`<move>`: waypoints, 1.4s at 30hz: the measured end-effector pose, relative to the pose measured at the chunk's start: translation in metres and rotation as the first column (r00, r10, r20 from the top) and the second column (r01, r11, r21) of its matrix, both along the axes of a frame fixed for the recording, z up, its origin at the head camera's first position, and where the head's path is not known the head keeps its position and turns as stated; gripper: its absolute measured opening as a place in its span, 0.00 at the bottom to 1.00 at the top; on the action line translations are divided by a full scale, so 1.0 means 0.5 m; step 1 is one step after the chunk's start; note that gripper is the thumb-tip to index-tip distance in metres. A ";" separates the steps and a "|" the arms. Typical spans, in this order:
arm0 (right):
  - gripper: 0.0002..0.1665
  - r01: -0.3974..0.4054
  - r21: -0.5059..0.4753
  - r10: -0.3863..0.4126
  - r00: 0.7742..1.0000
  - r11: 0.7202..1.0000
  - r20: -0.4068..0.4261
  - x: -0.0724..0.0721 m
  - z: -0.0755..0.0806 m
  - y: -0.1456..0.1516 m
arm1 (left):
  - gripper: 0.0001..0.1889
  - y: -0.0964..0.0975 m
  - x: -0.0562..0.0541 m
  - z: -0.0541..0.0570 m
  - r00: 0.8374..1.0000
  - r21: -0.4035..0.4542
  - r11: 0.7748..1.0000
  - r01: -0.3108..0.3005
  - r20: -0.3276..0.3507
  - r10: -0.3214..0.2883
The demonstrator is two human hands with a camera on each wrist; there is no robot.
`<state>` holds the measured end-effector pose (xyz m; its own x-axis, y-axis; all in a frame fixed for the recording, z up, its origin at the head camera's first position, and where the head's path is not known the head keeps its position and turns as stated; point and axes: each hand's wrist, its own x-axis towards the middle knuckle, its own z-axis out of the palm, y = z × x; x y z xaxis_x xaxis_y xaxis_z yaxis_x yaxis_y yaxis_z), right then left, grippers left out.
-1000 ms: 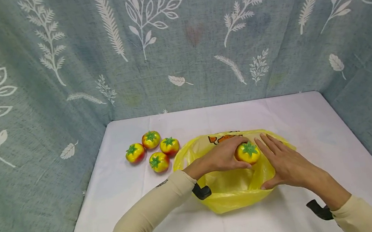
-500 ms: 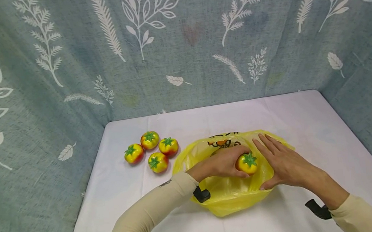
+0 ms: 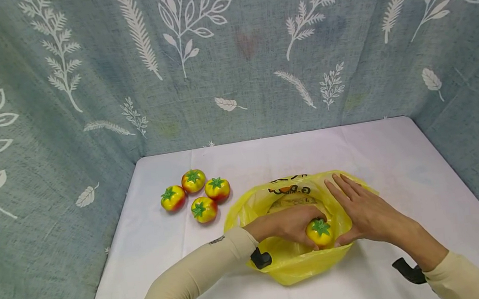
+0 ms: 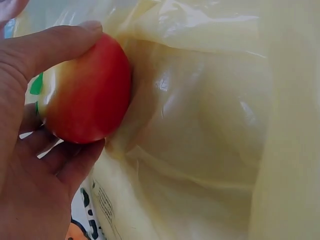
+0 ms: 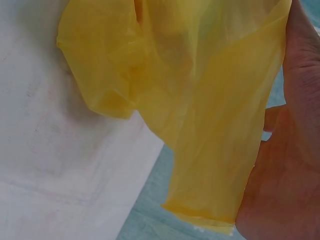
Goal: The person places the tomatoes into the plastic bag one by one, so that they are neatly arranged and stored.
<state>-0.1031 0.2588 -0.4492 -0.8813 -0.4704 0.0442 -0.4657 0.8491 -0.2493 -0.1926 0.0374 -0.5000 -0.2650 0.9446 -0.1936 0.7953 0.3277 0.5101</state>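
Observation:
My left hand reaches down inside a yellow plastic bag, its thumb and fingers curled round a yellow and red tomato with green star-shaped leaves. In the left wrist view, the tomato's glossy red side faces the bag's inner wall. My right hand is spread at the bag's right rim, fingers straight and thumb apart, with the mouth standing wide. The right wrist view shows the bag's outer side hanging along the right hand.
Several similar tomatoes lie grouped on the white table, left of the bag. A blue-grey curtain with white leaf prints surrounds the table at the back and sides. Black wrist mounts protrude below both wrists.
My left hand has lowered the tomato deeper into the bag, toward its near side. More of the bag's printed far inner wall shows. My right hand stays at the rim.

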 end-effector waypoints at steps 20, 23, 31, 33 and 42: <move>0.81 -0.017 0.005 0.017 1.000 1.000 -0.007 -0.003 -0.003 -0.004 | 0.36 -0.007 0.015 -0.018 0.999 0.016 1.000 -0.011 0.035 0.011; 0.82 -0.009 0.016 0.009 1.000 1.000 -0.001 -0.004 -0.004 -0.005 | 0.36 -0.007 0.018 -0.018 0.999 0.022 1.000 -0.012 0.041 0.011; 0.83 0.018 0.040 -0.018 1.000 0.999 -0.004 -0.006 -0.007 -0.005 | 0.40 -0.012 0.017 -0.006 1.000 0.026 1.000 -0.016 -0.004 0.016; 0.83 0.023 0.042 -0.023 1.000 0.999 0.001 -0.007 -0.007 -0.006 | 0.42 -0.014 0.016 0.006 1.000 0.019 1.000 -0.019 -0.011 0.020; 0.83 0.031 0.068 -0.034 0.998 0.997 0.046 -0.008 -0.005 -0.009 | 0.42 -0.033 0.012 0.046 0.996 0.036 0.998 -0.053 -0.065 0.055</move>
